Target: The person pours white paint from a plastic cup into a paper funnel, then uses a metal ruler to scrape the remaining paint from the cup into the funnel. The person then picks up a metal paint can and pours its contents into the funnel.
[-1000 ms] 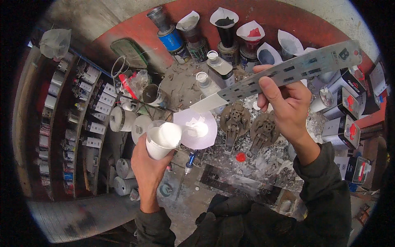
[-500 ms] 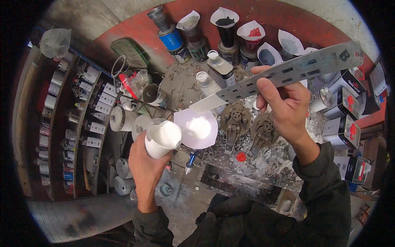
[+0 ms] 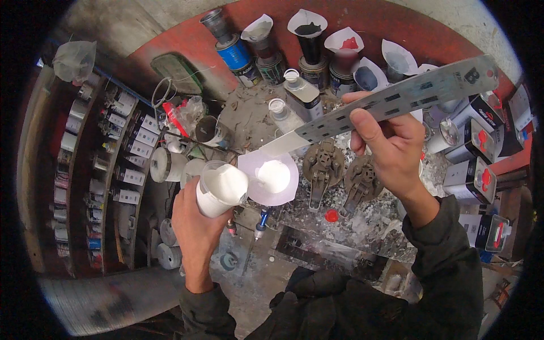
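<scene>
A clear plastic cup point(image 3: 222, 187) full of white paint is in my left hand point(image 3: 198, 226), fingers wrapped round it. The cup leans to the right, its rim next to a white paper paint strainer point(image 3: 289, 180) that has white paint pooled inside. My right hand point(image 3: 391, 141) pinches a long flat mixing stick point(image 3: 402, 96) with dark square slots. Its white-coated tip slants down to the strainer's far edge; whether it touches cannot be told. Beyond the stick stand two bottles, a square one with a white cap point(image 3: 302, 90) and a pale one point(image 3: 283, 116).
Paper strainers on dark cups and paint cans point(image 3: 311, 39) line the far side. Two round metal fittings point(image 3: 324, 170) and a red cap point(image 3: 331, 215) lie near the strainer. Square tins point(image 3: 470, 181) stand right; shelves of cans point(image 3: 122, 153) stand left. A spray gun part point(image 3: 262, 224) lies close by.
My left hand and the cup have shifted slightly left and down. The stick and my right hand have barely moved.
</scene>
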`<state>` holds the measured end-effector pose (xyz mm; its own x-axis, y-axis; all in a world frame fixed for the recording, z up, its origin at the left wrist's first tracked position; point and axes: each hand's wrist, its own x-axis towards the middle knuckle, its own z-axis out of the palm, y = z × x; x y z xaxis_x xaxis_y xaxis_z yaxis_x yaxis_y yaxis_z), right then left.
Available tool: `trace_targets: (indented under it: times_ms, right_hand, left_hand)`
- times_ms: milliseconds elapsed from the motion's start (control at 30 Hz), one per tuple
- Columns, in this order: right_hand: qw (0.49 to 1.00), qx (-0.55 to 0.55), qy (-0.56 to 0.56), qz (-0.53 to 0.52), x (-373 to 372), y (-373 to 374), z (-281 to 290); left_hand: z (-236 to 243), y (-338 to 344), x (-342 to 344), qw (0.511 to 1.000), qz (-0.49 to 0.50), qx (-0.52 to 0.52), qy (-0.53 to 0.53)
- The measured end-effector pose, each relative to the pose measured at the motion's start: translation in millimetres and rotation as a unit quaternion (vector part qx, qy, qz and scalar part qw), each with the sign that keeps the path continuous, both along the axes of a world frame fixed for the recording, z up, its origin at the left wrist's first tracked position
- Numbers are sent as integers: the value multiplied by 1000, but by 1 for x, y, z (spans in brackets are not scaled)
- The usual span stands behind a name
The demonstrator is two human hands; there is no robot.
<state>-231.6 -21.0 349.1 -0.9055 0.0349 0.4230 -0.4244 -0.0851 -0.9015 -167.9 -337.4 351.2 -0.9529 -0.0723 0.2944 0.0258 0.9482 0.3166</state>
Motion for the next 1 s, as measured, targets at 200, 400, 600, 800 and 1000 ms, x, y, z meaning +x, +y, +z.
trace_targets:
  times_ms: [200, 400, 600, 800, 1000]
  right_hand:
    - [1000, -4, -1, -3, 1, 0, 0]
    - [998, -43, -13, -35, -2, -1, 1]
    - [993, -103, -24, -57, -6, 0, 7]
    - [992, -109, -29, -52, -7, 1, 4]
    - [992, -99, -34, -72, -7, -3, 5]
  left_hand:
    - [2, 0, -1, 1000, 1, -1, -3]
    - [-1, 0, -5, 989, 16, 137, -55]
    - [-9, -10, -3, 967, 36, 232, -102]
    - [-8, -12, 1, 941, 17, 323, -103]
    - [-6, -10, 3, 933, 14, 344, -103]
